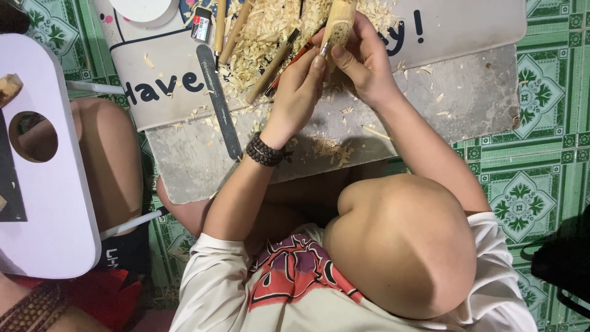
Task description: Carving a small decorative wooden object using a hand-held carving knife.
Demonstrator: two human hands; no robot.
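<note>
My right hand (364, 64) holds a pale carved piece of wood (339, 21) upright at the top of the view. My left hand (301, 86), with a dark bead bracelet (265, 150) on the wrist, grips a small carving tool (324, 49) whose metal tip touches the wood just below my right thumb. A red handle shows under the left fingers. Both hands work over a heap of pale wood shavings (264, 31) on a white mat (153, 92).
A long grey file (219, 101) and several wooden-handled tools (270, 67) lie on the mat and the grey slab (467, 98). At the left are a white stool top (49, 203) and another person's leg (110, 160). My raised knee (399, 246) fills the front. The floor is green tile (528, 184).
</note>
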